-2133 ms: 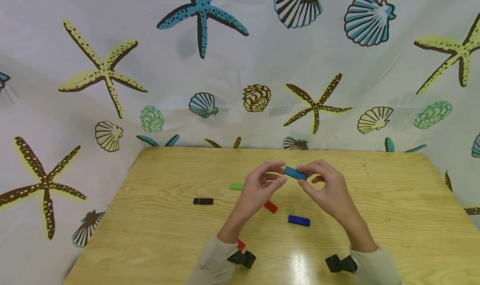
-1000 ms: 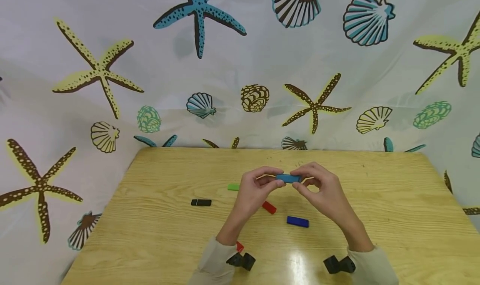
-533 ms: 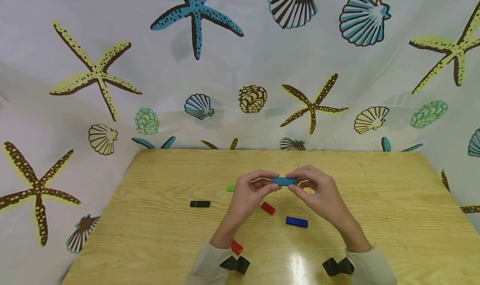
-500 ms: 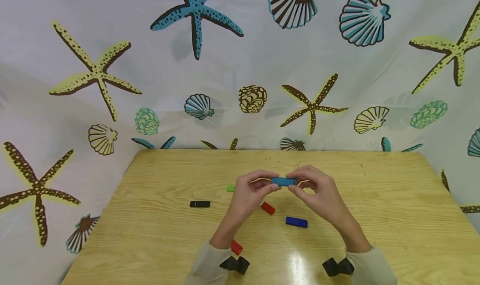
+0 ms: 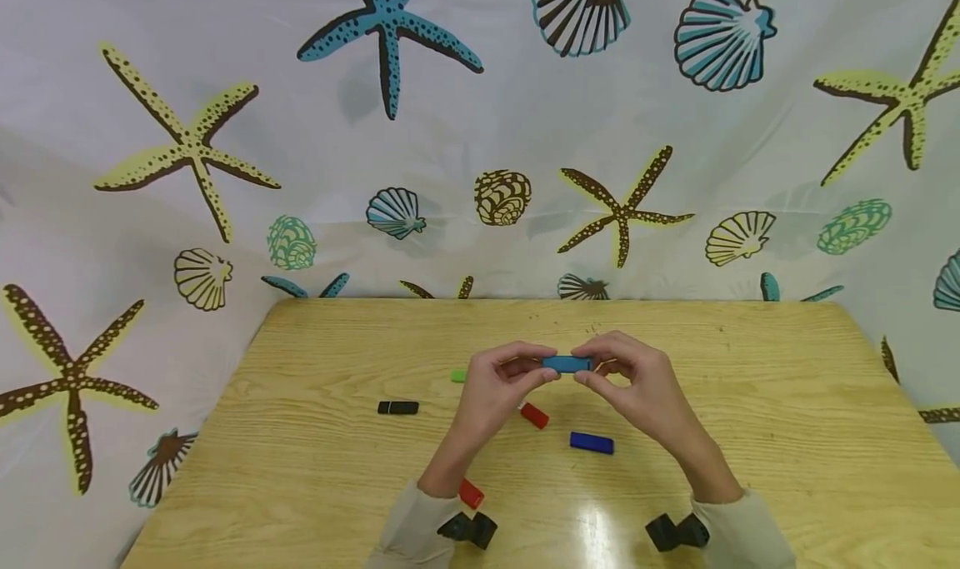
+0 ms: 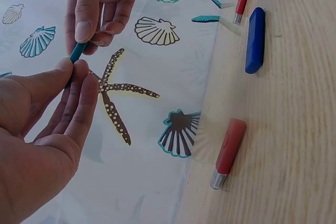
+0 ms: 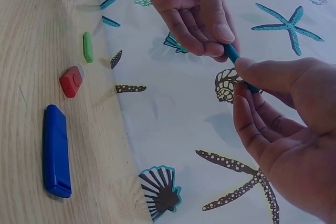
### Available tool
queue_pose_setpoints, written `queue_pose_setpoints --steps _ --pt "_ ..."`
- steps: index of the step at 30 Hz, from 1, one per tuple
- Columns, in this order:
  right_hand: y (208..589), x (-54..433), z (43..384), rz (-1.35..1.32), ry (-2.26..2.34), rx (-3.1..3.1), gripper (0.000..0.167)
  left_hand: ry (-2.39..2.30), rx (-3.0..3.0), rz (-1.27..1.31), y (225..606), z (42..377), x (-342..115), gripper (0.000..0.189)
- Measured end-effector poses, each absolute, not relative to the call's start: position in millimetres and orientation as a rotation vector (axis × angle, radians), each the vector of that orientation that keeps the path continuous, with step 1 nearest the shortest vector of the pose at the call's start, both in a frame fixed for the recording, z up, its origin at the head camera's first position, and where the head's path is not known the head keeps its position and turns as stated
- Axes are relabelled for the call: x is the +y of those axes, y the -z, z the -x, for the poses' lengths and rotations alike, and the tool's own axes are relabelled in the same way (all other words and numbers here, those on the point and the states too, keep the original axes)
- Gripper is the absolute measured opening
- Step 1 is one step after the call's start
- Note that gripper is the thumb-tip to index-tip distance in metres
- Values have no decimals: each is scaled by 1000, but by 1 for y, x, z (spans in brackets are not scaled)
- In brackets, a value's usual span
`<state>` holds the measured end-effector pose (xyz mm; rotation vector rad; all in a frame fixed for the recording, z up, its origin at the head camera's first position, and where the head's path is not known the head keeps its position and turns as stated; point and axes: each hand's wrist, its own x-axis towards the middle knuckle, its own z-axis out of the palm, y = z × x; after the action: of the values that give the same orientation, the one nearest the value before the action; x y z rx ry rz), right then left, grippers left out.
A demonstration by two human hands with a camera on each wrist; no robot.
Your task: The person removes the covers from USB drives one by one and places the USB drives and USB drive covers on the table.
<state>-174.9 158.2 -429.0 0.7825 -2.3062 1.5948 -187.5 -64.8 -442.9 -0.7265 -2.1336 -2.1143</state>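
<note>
A light blue USB flash drive (image 5: 566, 364) is held level above the table, long side across the head view. My left hand (image 5: 487, 386) pinches its left end between thumb and fingers. At the other end, the thumb and fingers of my right hand (image 5: 647, 377) pinch it too. Both wrist views show the drive (image 6: 78, 51) edge-on, its ends covered by fingertips. Below the hands lie a dark blue flash drive (image 5: 592, 443) and a red flash drive (image 5: 535, 416) with a metal plug. Another red flash drive (image 5: 471, 493) is by the left sleeve.
On the wooden table (image 5: 315, 477), a black flash drive (image 5: 398, 407) lies to the left. A green flash drive (image 7: 87, 46) is partly hidden behind my left hand in the head view. A white cloth (image 5: 450, 136) printed with starfish and shells hangs around the table.
The light blue flash drive has gone from tilted to level and shifted slightly left and down. My left fingers have closed onto its left end. In the last half second almost nothing moves.
</note>
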Motion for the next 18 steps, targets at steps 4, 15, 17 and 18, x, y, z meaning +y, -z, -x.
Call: queue_pose_setpoints --steps 4,15,17,18 --pt "428 159 175 -777 -1568 -2318 22 2095 -2134 751 443 189 -67 22" --pt "427 161 177 -828 -1565 -2291 24 2090 -2132 795 442 190 -71 20" --pt "428 161 177 -831 -1580 -2286 24 2091 -2131 800 442 190 -72 20" --pt "428 161 176 -832 -1589 -2284 24 2089 -2131 803 442 190 -72 20"
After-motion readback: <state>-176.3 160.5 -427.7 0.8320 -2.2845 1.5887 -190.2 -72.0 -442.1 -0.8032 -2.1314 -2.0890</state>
